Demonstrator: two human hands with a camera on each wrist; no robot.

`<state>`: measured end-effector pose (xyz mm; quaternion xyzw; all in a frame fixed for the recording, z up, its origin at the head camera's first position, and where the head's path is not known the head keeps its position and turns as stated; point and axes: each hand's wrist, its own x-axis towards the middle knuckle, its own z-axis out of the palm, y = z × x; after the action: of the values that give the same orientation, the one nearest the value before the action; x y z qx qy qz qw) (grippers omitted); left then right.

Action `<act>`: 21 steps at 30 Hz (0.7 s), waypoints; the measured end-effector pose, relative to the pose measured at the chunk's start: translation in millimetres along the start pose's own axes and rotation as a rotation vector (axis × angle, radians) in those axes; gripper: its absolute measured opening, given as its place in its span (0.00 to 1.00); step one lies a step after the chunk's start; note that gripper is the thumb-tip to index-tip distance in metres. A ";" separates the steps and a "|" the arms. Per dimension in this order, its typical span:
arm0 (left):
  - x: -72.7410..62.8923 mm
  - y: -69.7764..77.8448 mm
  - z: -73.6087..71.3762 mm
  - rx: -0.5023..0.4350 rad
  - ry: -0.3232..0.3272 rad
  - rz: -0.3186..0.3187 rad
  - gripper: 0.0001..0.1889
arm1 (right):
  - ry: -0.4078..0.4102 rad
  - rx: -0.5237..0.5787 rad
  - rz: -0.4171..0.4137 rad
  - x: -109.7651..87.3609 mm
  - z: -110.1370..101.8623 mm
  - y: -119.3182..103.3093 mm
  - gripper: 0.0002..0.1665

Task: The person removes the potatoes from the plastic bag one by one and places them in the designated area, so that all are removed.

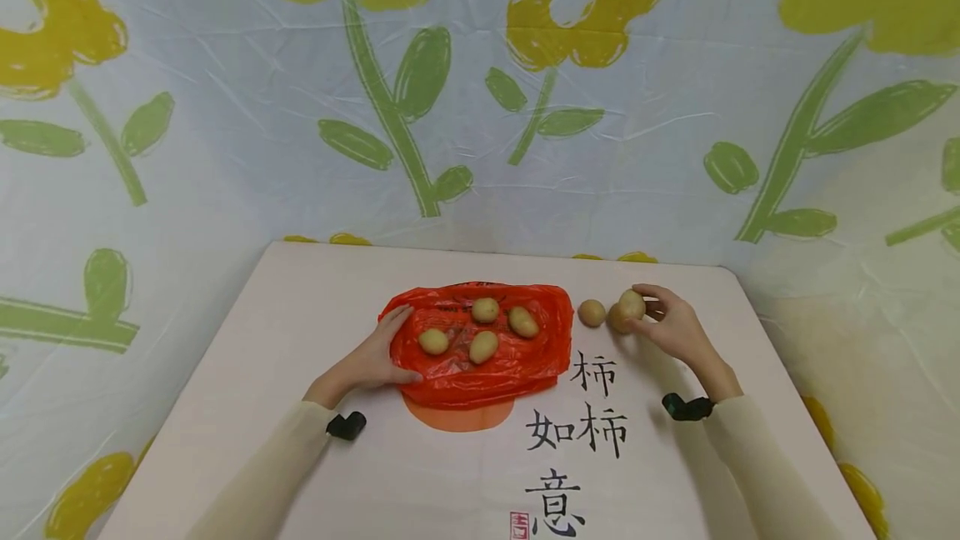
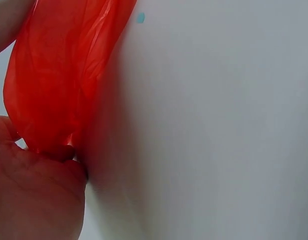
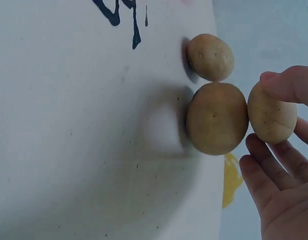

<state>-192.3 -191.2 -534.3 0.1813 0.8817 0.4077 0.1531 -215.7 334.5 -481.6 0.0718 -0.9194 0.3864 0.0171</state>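
Note:
A red plastic bag [image 1: 468,392] lies spread on the table with several potatoes [image 1: 483,347] on it. At its left end my left hand [image 1: 378,354] holds the bag, fingers over the far side and thumb over the near side; in the left wrist view the red plastic [image 2: 54,80] bulges between them. To the right of the bag, my right hand [image 1: 675,330] pinches a potato [image 3: 272,117] between thumb and fingers. Just below it sits a larger potato [image 3: 217,119]; whether the two touch I cannot tell. One more potato [image 1: 592,312] sits beside that one, nearer the bag.
The pale table covering [image 1: 337,473] bears black brush characters [image 1: 555,507] and a small red seal [image 1: 519,525] near the front. An orange printed shape [image 1: 461,418] peeks out below the bag. Behind the table hangs a flower-patterned cloth [image 1: 465,132].

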 end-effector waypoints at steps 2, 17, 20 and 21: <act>-0.6 -0.2 0.3 -0.005 0.002 -0.006 0.64 | 0.004 0.000 -0.017 -0.6 -1.9 2.7 0.37; -0.1 -2.4 2.4 -0.041 0.010 -0.005 0.62 | -0.009 -0.069 0.030 -9.9 -14.7 18.6 0.37; -0.3 -2.9 2.6 -0.047 0.010 -0.006 0.61 | -0.022 -0.088 0.053 -9.8 -16.3 24.1 0.37; -0.3 -3.1 2.7 -0.049 0.010 -0.004 0.61 | -0.028 -0.092 0.062 -10.1 -16.6 24.9 0.37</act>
<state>-191.5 -191.4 -538.3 0.1737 0.8727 0.4296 0.1539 -209.7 364.7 -488.5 0.0480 -0.9380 0.3432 -0.0044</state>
